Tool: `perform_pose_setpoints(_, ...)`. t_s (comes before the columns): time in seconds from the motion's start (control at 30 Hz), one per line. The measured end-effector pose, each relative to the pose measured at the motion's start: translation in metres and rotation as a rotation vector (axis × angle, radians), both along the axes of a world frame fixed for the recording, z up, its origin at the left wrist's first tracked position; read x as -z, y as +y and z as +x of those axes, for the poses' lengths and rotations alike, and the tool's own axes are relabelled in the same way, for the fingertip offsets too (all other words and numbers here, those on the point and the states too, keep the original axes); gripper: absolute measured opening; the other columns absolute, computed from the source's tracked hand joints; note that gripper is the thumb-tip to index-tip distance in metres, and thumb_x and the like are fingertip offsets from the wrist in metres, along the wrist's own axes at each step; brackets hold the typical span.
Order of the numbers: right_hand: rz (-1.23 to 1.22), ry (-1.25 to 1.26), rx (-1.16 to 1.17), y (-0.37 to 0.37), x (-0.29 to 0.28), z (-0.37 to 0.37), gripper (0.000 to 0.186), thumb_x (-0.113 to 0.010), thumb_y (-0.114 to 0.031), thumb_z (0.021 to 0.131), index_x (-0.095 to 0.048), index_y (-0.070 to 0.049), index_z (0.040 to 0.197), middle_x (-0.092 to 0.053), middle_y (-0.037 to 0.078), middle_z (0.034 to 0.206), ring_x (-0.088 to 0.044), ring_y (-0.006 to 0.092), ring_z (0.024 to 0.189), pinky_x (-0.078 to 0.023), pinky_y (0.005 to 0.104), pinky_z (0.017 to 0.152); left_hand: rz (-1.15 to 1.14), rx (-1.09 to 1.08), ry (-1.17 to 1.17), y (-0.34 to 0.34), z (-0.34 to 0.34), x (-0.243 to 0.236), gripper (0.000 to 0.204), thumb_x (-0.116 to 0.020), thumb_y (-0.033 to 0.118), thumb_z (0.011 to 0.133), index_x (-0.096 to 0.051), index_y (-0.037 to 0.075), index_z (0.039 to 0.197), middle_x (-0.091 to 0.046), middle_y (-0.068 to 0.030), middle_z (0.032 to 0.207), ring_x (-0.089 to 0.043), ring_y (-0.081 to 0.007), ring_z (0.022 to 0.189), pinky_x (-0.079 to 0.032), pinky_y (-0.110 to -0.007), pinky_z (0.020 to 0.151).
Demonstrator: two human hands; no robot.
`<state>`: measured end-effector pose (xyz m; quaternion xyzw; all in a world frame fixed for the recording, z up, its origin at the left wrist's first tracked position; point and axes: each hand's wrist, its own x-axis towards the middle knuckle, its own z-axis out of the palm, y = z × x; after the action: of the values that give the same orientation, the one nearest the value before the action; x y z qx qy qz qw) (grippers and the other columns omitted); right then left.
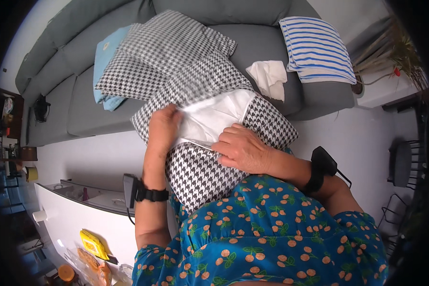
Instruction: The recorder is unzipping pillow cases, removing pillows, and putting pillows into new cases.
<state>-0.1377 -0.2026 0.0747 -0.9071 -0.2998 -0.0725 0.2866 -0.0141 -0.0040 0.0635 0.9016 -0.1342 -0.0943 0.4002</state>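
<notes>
A black-and-white houndstooth cushion cover (pixel 202 171) lies across my lap, tilted against the sofa's front. Its opening gapes in the middle, and a white inner cushion (pixel 212 117) shows through it. At the opening's left end, my left hand (pixel 164 126) is closed on the cover's edge; its fingertips are partly hidden and slightly blurred. My right hand (pixel 240 148) pinches the near edge of the opening with curled fingers, its knuckles facing up. The cover's far part looks smeared by motion.
On the grey sofa (pixel 257 45) lie more houndstooth cushions (pixel 176 38), a light blue cushion (pixel 102 55), a crumpled white cloth (pixel 269 78) and a folded blue-striped cloth (pixel 317 47). A white table (pixel 71 214) at lower left holds a yellow wipes pack (pixel 93 244). A dark chair (pixel 403 164) stands right.
</notes>
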Motion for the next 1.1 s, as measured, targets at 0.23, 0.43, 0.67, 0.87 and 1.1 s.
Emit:
perform_pose_setpoints(0.23, -0.112, -0.134, 0.058, 0.001, -0.006, -0.019, 0.019, -0.065, -0.011, 0.069, -0.057, -0.003, 0.084, -0.048, 0.005, 0.077, -0.048, 0.0188, 0.079, -0.039, 0.0315, 0.076, -0.270, -0.271, -0.140, 0.003, 0.003, 0.023, 0.016, -0.060, 0.009, 0.079, -0.065, -0.005, 0.085, -0.060, -0.0096, 0.059, -0.051, -0.0133, 0.050, -0.042, -0.028, 0.052)
perform_pose_setpoints(0.43, -0.027, -0.018, 0.088, -0.003, -0.004, -0.023, 0.036, -0.066, -0.007, 0.070, -0.058, 0.001, 0.104, -0.052, 0.009, 0.091, -0.050, 0.0244, 0.087, -0.042, 0.0338, 0.082, -0.345, -0.267, -0.076, 0.006, 0.001, 0.028, 0.012, -0.059, 0.008, 0.080, -0.064, -0.003, 0.083, -0.055, -0.0023, 0.057, -0.044, -0.0075, 0.050, -0.039, -0.025, 0.050)
perform_pose_setpoints(0.67, 0.033, 0.032, 0.389, -0.006, -0.005, 0.017, 0.033, -0.067, -0.013, 0.078, -0.055, 0.005, 0.104, -0.053, 0.016, 0.101, -0.051, 0.0303, 0.100, -0.045, 0.0353, 0.086, -0.112, -0.203, -0.204, -0.002, -0.013, 0.019, 0.012, -0.063, 0.012, 0.080, -0.065, 0.000, 0.084, -0.061, -0.0121, 0.061, -0.054, -0.0181, 0.050, -0.044, -0.030, 0.053)
perform_pose_setpoints(0.87, -0.308, 0.302, 0.406, -0.001, 0.016, 0.049, 0.019, -0.068, -0.018, 0.074, -0.067, -0.001, 0.084, -0.061, 0.015, 0.095, -0.057, 0.0287, 0.096, -0.049, 0.0358, 0.081, -0.065, -0.175, -0.312, -0.006, -0.019, 0.019, 0.011, -0.064, 0.012, 0.080, -0.064, 0.001, 0.082, -0.062, -0.0125, 0.063, -0.055, -0.0195, 0.051, -0.046, -0.031, 0.055)
perform_pose_setpoints(1.1, 0.120, 0.150, 0.588, -0.011, 0.038, 0.052, 0.015, -0.067, -0.015, 0.073, -0.066, -0.002, 0.080, -0.063, 0.012, 0.072, -0.061, 0.0260, 0.067, -0.048, 0.0332, 0.064, -0.178, -0.223, -0.221, 0.000, -0.015, 0.031, 0.012, -0.068, 0.014, 0.079, -0.064, 0.002, 0.081, -0.061, -0.0104, 0.061, -0.053, -0.0173, 0.050, -0.044, -0.029, 0.052)
